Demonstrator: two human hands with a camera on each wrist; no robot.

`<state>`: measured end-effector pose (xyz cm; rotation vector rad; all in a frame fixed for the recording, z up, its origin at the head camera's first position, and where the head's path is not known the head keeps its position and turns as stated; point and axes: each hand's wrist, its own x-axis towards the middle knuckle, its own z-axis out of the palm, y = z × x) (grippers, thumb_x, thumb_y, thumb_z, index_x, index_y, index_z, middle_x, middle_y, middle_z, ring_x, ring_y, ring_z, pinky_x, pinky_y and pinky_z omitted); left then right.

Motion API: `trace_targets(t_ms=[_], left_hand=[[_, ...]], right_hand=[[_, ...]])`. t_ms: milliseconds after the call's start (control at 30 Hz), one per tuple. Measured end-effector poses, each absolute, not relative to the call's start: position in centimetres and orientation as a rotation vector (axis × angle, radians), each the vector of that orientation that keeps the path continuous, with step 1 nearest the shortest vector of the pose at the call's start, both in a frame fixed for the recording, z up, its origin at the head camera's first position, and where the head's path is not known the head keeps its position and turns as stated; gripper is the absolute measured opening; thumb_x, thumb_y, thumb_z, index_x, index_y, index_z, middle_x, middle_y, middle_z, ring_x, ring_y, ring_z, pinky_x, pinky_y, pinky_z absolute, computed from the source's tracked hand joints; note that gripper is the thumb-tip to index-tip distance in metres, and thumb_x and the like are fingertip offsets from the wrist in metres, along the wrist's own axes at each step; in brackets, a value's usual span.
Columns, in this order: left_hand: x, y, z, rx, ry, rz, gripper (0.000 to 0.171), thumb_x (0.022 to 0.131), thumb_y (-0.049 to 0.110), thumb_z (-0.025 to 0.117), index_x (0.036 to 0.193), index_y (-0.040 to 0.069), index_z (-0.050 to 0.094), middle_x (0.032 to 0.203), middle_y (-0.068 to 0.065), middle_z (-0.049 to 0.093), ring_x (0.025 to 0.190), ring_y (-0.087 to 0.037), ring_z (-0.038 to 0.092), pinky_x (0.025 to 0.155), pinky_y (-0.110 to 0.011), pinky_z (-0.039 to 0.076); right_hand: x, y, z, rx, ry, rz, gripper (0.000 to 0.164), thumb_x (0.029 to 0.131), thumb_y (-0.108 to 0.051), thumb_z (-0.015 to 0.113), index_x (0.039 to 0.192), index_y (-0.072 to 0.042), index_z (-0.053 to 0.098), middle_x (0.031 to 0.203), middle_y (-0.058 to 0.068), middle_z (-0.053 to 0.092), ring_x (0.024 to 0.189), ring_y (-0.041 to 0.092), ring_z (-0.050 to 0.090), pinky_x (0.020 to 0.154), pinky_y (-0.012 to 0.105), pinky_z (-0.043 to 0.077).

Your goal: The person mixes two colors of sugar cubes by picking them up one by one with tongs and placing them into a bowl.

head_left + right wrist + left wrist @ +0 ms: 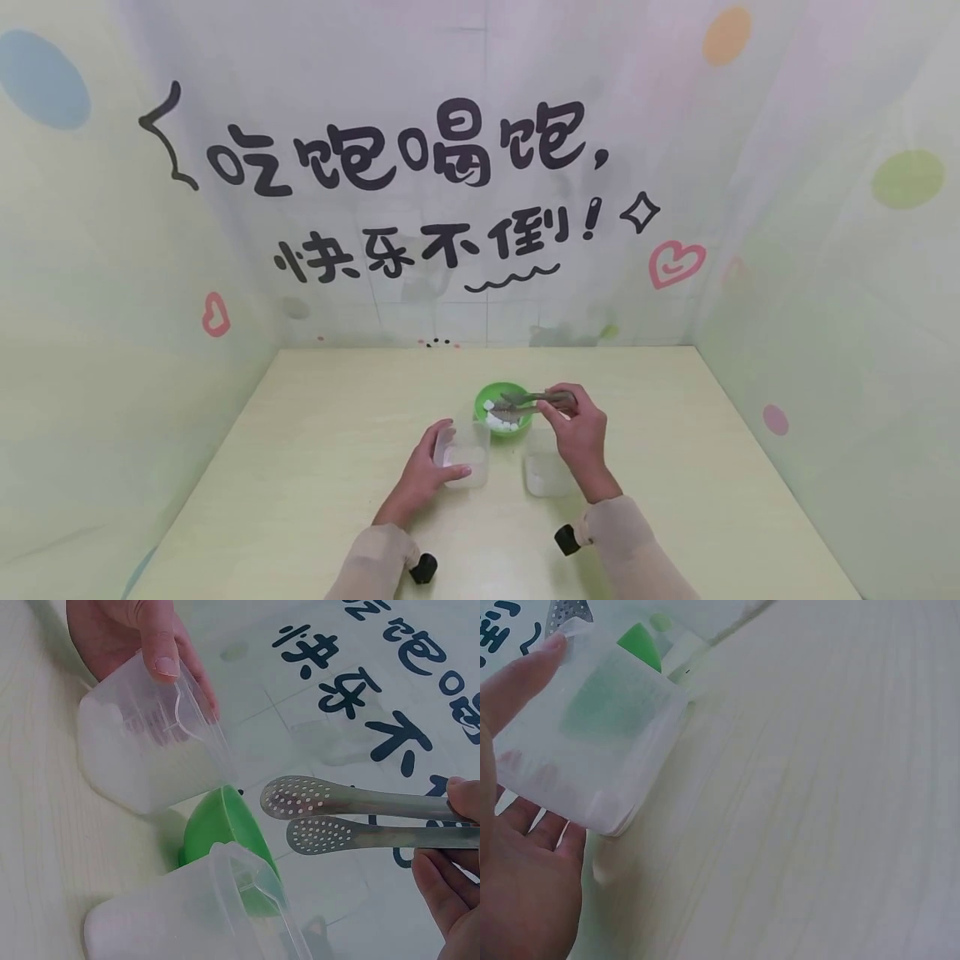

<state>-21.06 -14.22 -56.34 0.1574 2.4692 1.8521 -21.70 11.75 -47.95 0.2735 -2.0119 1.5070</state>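
Observation:
A translucent plastic container (465, 468) is held in my left hand (424, 473), the thumb on its near rim and the other fingers round its far side. My right hand (582, 432) grips metal tongs (352, 801) between thumb and fingers. Their perforated tips stand slightly apart with nothing between them in the right wrist view. Below the tongs is a green bowl (206, 825), and white pieces (501, 424) lie in it. A second translucent container (546, 477) stands under my right forearm, partly covered by it.
The pale wooden table (315, 433) carries the bowl and both containers close together. Behind it hangs a white backdrop (420, 67) with black lettering, and similar printed sheets stand at both sides.

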Motion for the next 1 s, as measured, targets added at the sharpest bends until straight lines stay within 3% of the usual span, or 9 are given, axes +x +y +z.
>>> trace_targets(t_ms=[267, 667, 1000], left_hand=[[-21.7, -13.9, -55.1, 0.112, 2.467, 1.81, 0.081, 0.072, 0.011, 0.084, 0.141, 0.011, 0.041, 0.141, -0.017, 0.046, 0.129, -0.036, 0.041, 0.108, -0.057, 0.031], [-22.0, -13.9, -54.2, 0.045, 2.417, 1.818, 0.08, 0.067, 0.006, 0.084, 0.137, 0.007, 0.043, 0.139, -0.017, 0.047, 0.127, -0.034, 0.042, 0.109, -0.056, 0.03], [-21.9, -14.0, -54.3, 0.064, 2.391, 1.833, 0.082, 0.067, 0.006, 0.084, 0.137, 0.005, 0.043, 0.141, -0.02, 0.045, 0.131, -0.037, 0.039, 0.11, -0.056, 0.027]], right_hand=[[-21.7, 13.1, -47.9, 0.2, -1.944, 1.521, 0.025, 0.079, -0.004, 0.08, 0.1, 0.0, 0.066, 0.087, 0.01, 0.073, 0.079, 0.014, 0.07, 0.072, 0.014, 0.053], [-21.2, 15.7, -48.7, -0.004, -1.986, 1.51, 0.03, 0.078, -0.003, 0.08, 0.104, 0.0, 0.065, 0.092, 0.013, 0.073, 0.078, -0.002, 0.066, 0.065, 0.011, 0.051], [-20.7, 16.1, -49.2, -0.003, -1.975, 1.498, 0.03, 0.08, -0.008, 0.08, 0.104, 0.001, 0.064, 0.093, 0.013, 0.072, 0.075, -0.001, 0.064, 0.064, 0.01, 0.05]])
